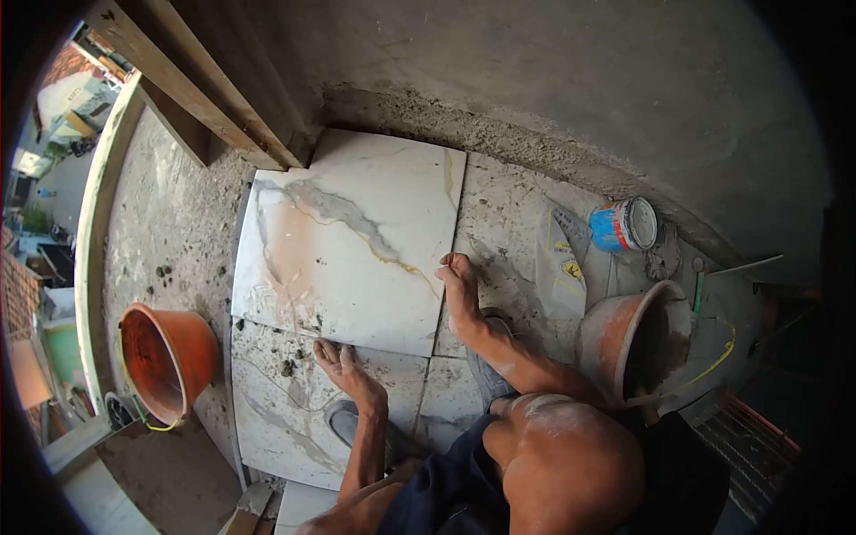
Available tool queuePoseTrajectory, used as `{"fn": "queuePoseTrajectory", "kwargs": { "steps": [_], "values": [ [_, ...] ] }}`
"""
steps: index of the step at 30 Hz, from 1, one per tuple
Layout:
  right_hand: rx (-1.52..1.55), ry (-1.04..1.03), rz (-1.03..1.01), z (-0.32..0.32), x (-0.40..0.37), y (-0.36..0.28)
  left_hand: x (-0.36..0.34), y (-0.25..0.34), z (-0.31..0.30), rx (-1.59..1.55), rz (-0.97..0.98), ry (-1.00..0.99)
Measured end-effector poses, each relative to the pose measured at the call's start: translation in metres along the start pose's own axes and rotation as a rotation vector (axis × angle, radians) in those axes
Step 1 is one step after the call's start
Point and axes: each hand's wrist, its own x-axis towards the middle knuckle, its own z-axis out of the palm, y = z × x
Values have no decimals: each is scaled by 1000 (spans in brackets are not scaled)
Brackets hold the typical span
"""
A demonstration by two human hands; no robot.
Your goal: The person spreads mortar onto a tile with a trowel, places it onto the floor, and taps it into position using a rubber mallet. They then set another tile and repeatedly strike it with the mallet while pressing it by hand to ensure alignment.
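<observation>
A large white marble-patterned tile [357,232] with grey and gold veins lies over other floor tiles, its far edge near the rough wall base. My left hand [343,366] is at the tile's near edge, palm partly up, fingers apart, holding nothing I can see. At the tile's right edge is my right hand [457,276], its fingers curled in at the edge; what they hold, if anything, is hidden. Crumbs of mortar [290,361] lie beside my left hand.
An orange bucket [192,357] stands at left, another mortar-stained bucket [611,343] at right. Behind that are a blue paint can [611,226] and a plastic bag [563,267]. A wooden frame [205,98] rises at the upper left. A ledge borders the drop at far left.
</observation>
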Motion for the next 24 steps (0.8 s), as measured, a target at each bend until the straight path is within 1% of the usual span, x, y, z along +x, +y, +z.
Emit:
{"fn": "queuePoseTrajectory", "kwargs": {
  "steps": [1, 3, 5, 6, 7, 10, 11, 12, 13, 14, 16, 17, 19, 21, 22, 23, 24],
  "values": [
    [4, 0, -1, -1, 2, 4, 0, 2, 2, 1, 3, -3],
    [-68, 17, -90, -2, 6, 15, -3, 6, 4, 31, -20, 12],
    [49, 5, 32, 3, 0, -11, -2, 0, 1, 41, -7, 24],
    [45, -1, 33, 1, -2, -7, -1, -3, -2, 35, 15, 3],
    [20, 0, 46, -3, -5, -4, 0, -3, -3, 40, 36, 27],
    [73, 26, 81, -6, 4, -5, 0, -5, -7, 55, 5, 4],
    [62, 92, 118, -4, 5, -6, 1, -5, -10, 54, 8, 16],
    [51, 159, 155, -2, 6, -8, 2, -3, -10, 9, -31, 27],
    [45, 150, 159, -3, 10, -3, 1, -1, -9, -38, -73, 38],
    [-14, 172, 161, -5, 16, 5, 2, 1, -8, -39, -73, 46],
    [-65, 208, 167, -9, 20, 9, 3, 9, -2, -122, -168, 126],
    [-70, 153, 216, -12, 23, 9, 3, 9, -4, -115, -170, 118],
    [-65, 100, 260, -5, 21, -6, 7, 8, -8, -255, -195, 175],
    [65, 167, 337, 4, 10, -24, 10, 6, -13, -261, -207, 175],
    [69, 168, 340, -2, 16, -15, 12, 5, -16, -274, -217, 179],
    [72, 139, 394, -13, 27, -1, 13, 6, -19, -274, -214, 178],
    [77, 114, 447, -14, 32, -1, 15, 8, -20, -287, -227, 178]
  ]
}}
